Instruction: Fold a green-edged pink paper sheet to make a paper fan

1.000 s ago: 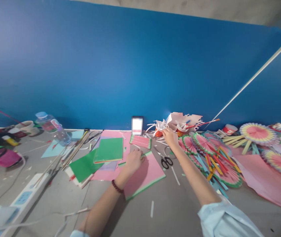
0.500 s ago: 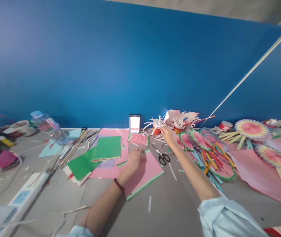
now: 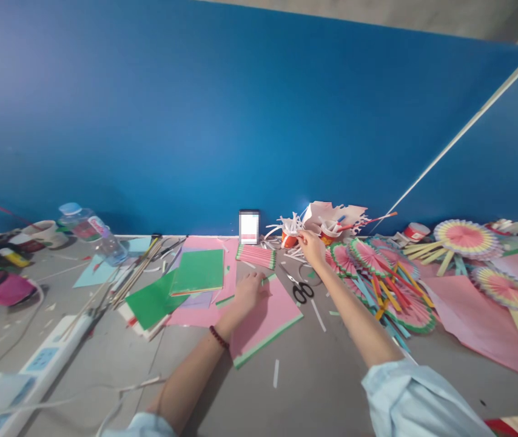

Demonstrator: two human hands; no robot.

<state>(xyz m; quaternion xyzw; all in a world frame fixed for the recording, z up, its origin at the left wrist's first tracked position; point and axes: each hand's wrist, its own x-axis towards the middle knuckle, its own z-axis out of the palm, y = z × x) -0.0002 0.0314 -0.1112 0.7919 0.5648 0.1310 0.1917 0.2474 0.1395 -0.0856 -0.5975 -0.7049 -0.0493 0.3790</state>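
Note:
My left hand (image 3: 248,294) lies on a pink sheet of paper with green edges (image 3: 270,325), its fingers slightly bent over the paper's far part. My right hand (image 3: 312,249) reaches to a small red cup (image 3: 289,240) filled with white strips (image 3: 292,224). Thumb and fingers are pinched together at the cup's right side; what they hold is too small to make out. Just beyond my left hand lies a pleated pink paper with green ends (image 3: 256,256). Black-handled scissors (image 3: 302,291) rest between my two arms.
Green paper sheets (image 3: 199,271) lie left of my left hand, with thin sticks (image 3: 136,273) and a plastic bottle (image 3: 93,230) farther left. A lit screen (image 3: 248,227) leans at the blue wall. Paper fans (image 3: 463,238) and a second cup (image 3: 329,232) stand rightward.
My right hand has shifted very slightly to the right at the red cup. My left hand stays on the pink sheet, and the objects around it lie as before.

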